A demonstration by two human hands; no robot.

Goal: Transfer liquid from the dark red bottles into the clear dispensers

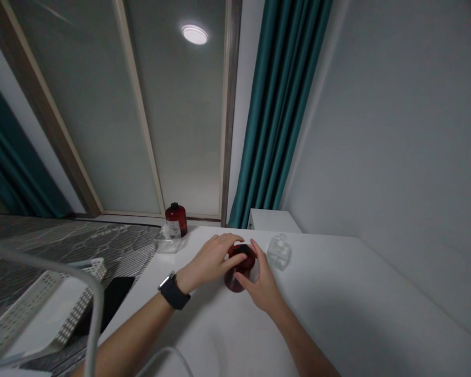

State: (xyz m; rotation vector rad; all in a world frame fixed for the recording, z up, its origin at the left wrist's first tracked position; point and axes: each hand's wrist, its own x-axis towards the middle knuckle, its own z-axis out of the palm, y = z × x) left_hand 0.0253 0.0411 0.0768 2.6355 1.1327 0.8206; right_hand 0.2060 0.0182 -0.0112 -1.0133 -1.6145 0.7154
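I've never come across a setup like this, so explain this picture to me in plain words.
There is no machine here: a person works with two bare hands. The single picture comes from a camera worn on the head, looking forward and down. The left hand, with a smartwatch at its wrist, and the right hand are both around a dark red bottle with a black cap; how firmly they grip it is hard to tell. The white table also bears a clear bottle just beyond the right hand, and, near its far left corner, a second red bottle beside a clear container. A white basket sits off to the left, beside the table.
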